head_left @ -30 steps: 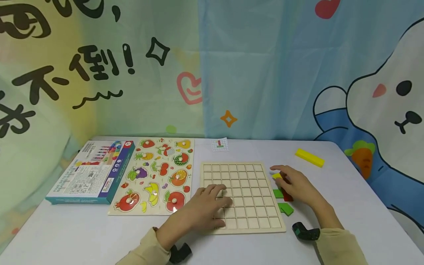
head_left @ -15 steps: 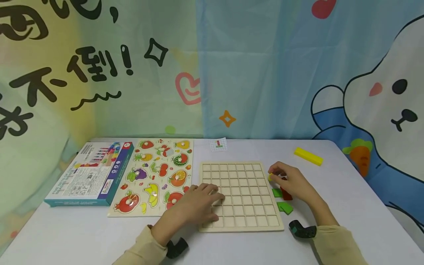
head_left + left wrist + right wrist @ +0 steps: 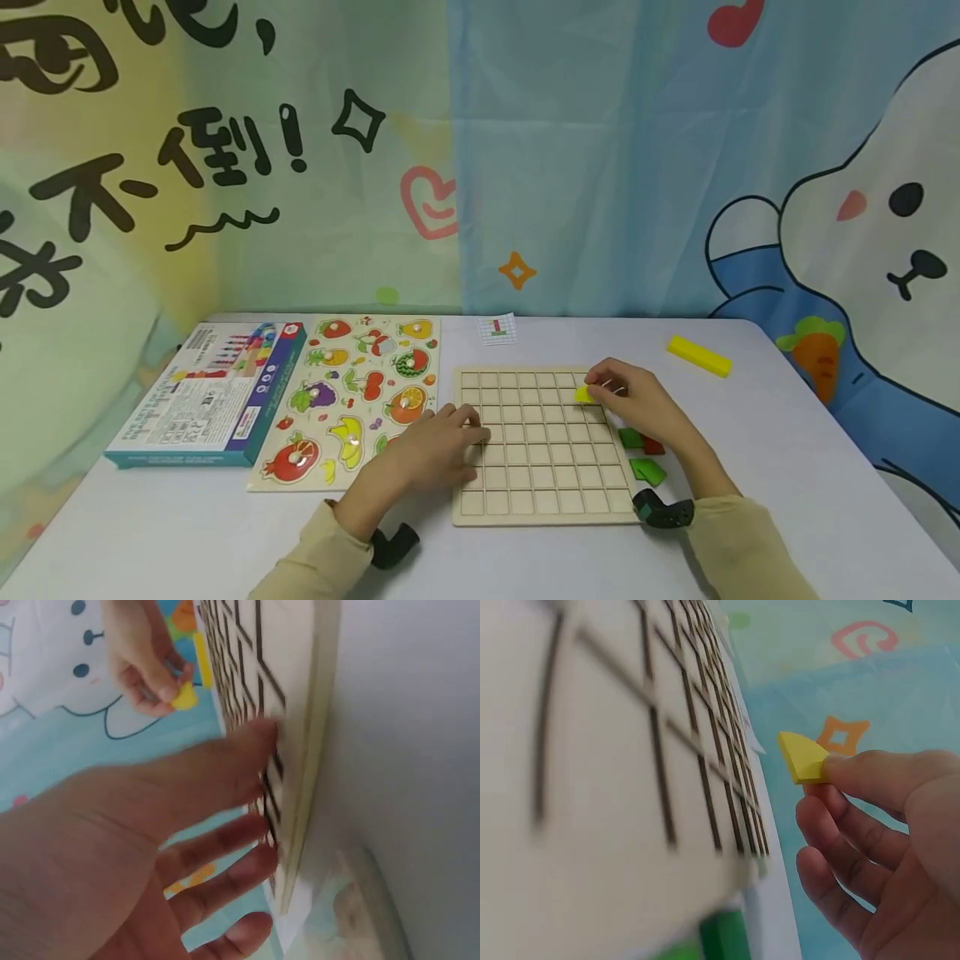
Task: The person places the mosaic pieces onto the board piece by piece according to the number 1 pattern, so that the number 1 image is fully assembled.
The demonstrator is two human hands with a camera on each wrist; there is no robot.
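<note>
A pale wooden grid board (image 3: 540,458) lies on the table before me. My right hand (image 3: 641,404) pinches a small yellow block (image 3: 801,759) between thumb and fingers; one side of the block is curved. It is held over the board's far right corner, and the right wrist view shows it raised off the grid. At the board's left edge is my left hand (image 3: 423,450), with fingers loosely extended. The left wrist view has that hand's thumb (image 3: 255,742) at the rim, and nothing is held there.
Green blocks (image 3: 647,472) and a red block (image 3: 652,446) lie right of the board. Farther back are a yellow bar (image 3: 699,356) and a small pattern card (image 3: 497,328). On the left, a fruit puzzle board (image 3: 300,417) sits beside a flat box (image 3: 198,408).
My right hand has picked up the yellow block from beside the board and carried it left over the far right corner. My left hand has slid left toward the board's edge.
</note>
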